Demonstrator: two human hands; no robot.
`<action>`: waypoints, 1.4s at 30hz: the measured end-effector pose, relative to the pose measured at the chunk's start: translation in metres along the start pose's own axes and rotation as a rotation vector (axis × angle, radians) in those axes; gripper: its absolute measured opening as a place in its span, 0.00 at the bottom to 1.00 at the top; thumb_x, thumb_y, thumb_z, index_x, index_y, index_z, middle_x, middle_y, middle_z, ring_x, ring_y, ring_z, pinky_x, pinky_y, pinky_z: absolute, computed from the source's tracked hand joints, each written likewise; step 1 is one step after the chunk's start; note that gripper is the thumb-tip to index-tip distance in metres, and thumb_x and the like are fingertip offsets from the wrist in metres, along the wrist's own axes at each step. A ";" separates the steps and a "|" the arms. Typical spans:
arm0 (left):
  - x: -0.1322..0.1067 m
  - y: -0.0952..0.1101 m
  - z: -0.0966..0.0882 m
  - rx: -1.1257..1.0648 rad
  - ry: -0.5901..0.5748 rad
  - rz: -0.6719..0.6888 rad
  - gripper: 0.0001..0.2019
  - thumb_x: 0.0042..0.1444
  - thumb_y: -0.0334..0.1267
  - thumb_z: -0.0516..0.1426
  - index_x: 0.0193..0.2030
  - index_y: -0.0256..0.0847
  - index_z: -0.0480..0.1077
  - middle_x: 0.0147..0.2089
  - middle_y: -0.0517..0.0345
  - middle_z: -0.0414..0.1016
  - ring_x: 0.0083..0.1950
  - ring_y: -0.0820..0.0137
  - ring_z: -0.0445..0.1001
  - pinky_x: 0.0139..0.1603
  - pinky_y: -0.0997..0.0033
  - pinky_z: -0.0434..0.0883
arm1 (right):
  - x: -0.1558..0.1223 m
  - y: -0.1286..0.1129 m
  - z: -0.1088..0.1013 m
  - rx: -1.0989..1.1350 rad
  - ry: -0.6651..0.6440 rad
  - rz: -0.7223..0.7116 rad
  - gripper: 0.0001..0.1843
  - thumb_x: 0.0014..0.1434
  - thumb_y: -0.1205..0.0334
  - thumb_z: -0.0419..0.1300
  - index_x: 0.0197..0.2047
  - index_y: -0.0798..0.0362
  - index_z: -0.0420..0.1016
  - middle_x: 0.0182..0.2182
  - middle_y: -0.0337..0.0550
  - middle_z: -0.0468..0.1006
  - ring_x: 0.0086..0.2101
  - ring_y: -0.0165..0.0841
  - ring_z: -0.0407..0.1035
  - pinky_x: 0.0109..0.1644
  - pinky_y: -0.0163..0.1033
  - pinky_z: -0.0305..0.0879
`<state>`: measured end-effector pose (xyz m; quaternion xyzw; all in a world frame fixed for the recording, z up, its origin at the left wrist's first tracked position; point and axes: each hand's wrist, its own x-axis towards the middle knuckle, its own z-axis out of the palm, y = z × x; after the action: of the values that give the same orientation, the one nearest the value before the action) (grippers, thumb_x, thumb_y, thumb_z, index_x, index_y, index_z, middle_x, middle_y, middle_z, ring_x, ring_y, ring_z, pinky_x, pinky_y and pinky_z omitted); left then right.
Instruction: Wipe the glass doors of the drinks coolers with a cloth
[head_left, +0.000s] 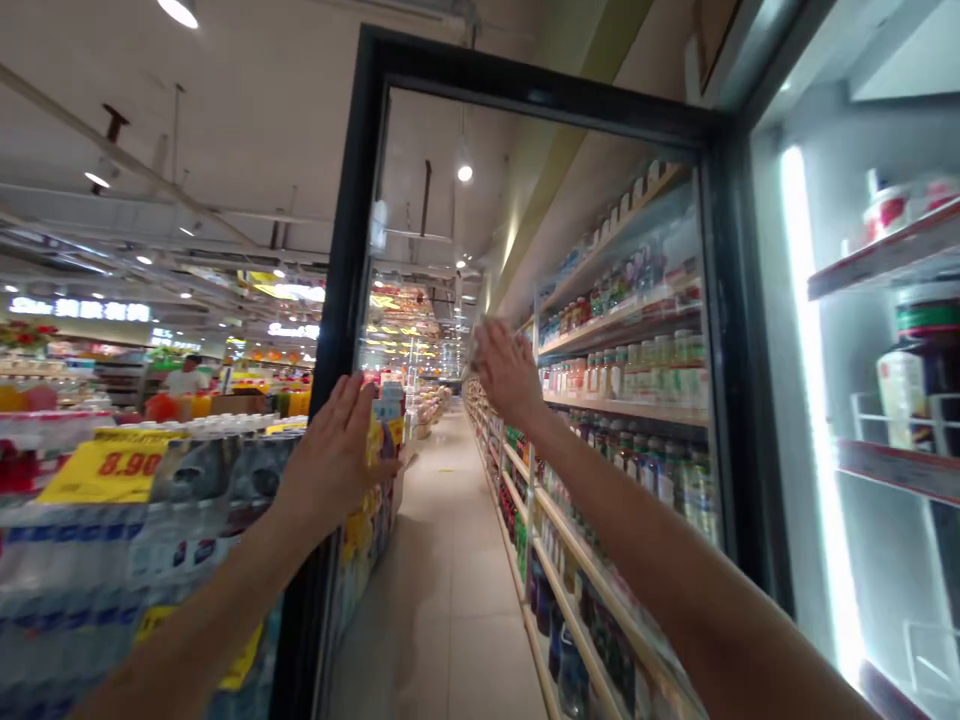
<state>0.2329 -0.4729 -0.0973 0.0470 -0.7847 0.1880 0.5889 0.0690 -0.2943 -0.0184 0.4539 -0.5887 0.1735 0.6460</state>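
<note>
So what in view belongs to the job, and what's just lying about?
Job:
- black-framed glass door
- left hand at its edge
- right hand in front of it

Surroundings:
- yellow rectangular price sign
- clear plastic bottles
- white light strip

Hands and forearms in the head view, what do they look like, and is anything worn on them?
The left hand and right hand are ungloved. The left forearm and right forearm show no sleeve, watch or bracelet. Blur leaves rings uncertain.
</note>
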 end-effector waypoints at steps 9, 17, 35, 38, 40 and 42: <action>-0.003 -0.005 -0.010 0.022 -0.073 0.044 0.44 0.47 0.46 0.60 0.66 0.28 0.46 0.68 0.37 0.47 0.70 0.54 0.44 0.67 0.53 0.52 | -0.065 -0.065 0.012 0.086 -0.102 -0.493 0.24 0.62 0.65 0.48 0.62 0.51 0.59 0.63 0.40 0.58 0.65 0.34 0.44 0.67 0.47 0.45; -0.012 0.034 -0.003 0.152 -0.169 -0.002 0.45 0.43 0.43 0.62 0.65 0.26 0.49 0.69 0.36 0.43 0.70 0.53 0.44 0.68 0.49 0.44 | -0.053 -0.033 0.003 -0.010 0.022 -0.030 0.27 0.61 0.65 0.48 0.64 0.56 0.55 0.64 0.49 0.56 0.65 0.39 0.43 0.67 0.53 0.42; -0.039 0.090 0.018 0.094 -0.227 -0.028 0.47 0.42 0.41 0.65 0.66 0.29 0.47 0.70 0.43 0.37 0.71 0.54 0.40 0.67 0.51 0.51 | -0.171 -0.041 -0.016 0.042 -0.056 -0.135 0.27 0.59 0.70 0.49 0.61 0.49 0.59 0.59 0.44 0.65 0.65 0.34 0.45 0.68 0.50 0.41; -0.040 0.088 0.021 0.103 -0.199 -0.019 0.48 0.43 0.41 0.64 0.67 0.30 0.45 0.70 0.43 0.36 0.71 0.55 0.38 0.67 0.51 0.49 | -0.162 -0.029 -0.017 -0.014 0.011 -0.006 0.27 0.60 0.69 0.48 0.63 0.52 0.56 0.60 0.47 0.64 0.65 0.34 0.42 0.68 0.51 0.39; -0.043 0.093 0.024 0.090 -0.179 -0.007 0.48 0.44 0.42 0.63 0.68 0.30 0.43 0.70 0.43 0.36 0.71 0.56 0.37 0.68 0.51 0.47 | -0.146 -0.022 -0.016 -0.059 0.078 0.167 0.28 0.61 0.67 0.46 0.65 0.55 0.52 0.62 0.50 0.60 0.66 0.36 0.40 0.67 0.52 0.40; -0.047 0.102 0.026 0.055 -0.182 0.012 0.48 0.44 0.44 0.63 0.68 0.30 0.43 0.70 0.42 0.38 0.71 0.57 0.37 0.68 0.51 0.47 | -0.143 -0.022 -0.016 -0.061 0.073 0.190 0.29 0.61 0.68 0.46 0.66 0.56 0.50 0.63 0.50 0.58 0.66 0.37 0.39 0.67 0.52 0.42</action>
<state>0.1937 -0.3947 -0.1721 0.0755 -0.8298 0.2080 0.5123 0.0598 -0.2487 -0.1568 0.3694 -0.6101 0.2326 0.6612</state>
